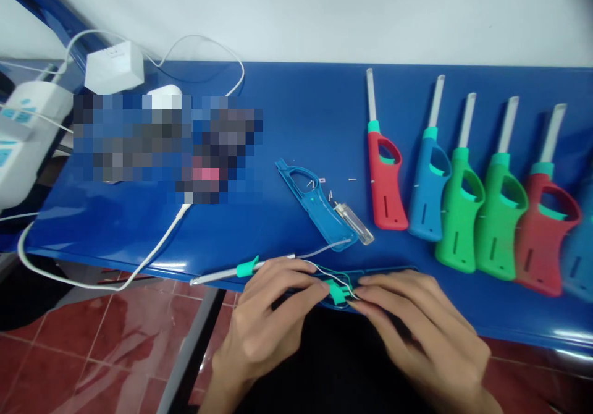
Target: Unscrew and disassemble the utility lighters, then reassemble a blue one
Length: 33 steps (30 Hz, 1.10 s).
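At the table's front edge lies an opened gas lighter [365, 272], its blue half-shell facing up. Inside it are a green trigger [338, 293] and a thin white wire [331, 272]. My left hand [273, 309] grips the lighter, thumb and fingertips at the trigger; its metal barrel [215, 276] with a green collar [248, 268] sticks out to the left. My right hand [421, 321] pinches at the shell's right part, by the wire's end; what exactly sits between those fingertips is hidden. Beyond the hands lie the other blue half-shell [317, 207] and a clear fuel tank [356, 223].
Several small screws [330, 196] lie near the loose shell. On the right stands a row of whole lighters, including a red one [386, 182] and a green one [461, 222]. White cables, a power strip [32, 130] and a white adapter [115, 68] occupy the left.
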Motion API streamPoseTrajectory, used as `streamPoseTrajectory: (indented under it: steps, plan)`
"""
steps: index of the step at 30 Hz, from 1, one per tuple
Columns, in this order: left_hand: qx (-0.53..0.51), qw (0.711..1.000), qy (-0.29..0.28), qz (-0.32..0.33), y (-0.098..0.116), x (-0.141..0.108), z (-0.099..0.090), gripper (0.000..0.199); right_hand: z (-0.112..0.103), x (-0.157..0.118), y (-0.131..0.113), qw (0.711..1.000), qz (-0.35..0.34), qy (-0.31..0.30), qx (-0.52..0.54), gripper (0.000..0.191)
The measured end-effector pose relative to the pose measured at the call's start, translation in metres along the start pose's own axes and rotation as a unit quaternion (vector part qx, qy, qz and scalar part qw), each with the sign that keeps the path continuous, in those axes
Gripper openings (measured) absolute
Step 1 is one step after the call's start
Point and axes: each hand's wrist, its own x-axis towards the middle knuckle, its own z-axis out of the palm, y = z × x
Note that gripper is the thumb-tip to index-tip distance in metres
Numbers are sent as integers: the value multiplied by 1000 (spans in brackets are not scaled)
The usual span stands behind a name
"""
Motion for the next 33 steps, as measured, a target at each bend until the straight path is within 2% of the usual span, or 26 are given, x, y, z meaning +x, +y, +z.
streamPoseTrajectory:
  steps: [12,33]
  plan:
    - [8,1000,-1,3,-2,-6,3,28,-6,-2,4,998,-29,-60,20,27]
    - [15,1000,19,16,-4,-7,7,30,-4,-2,2,999,-21,-39,22,27]
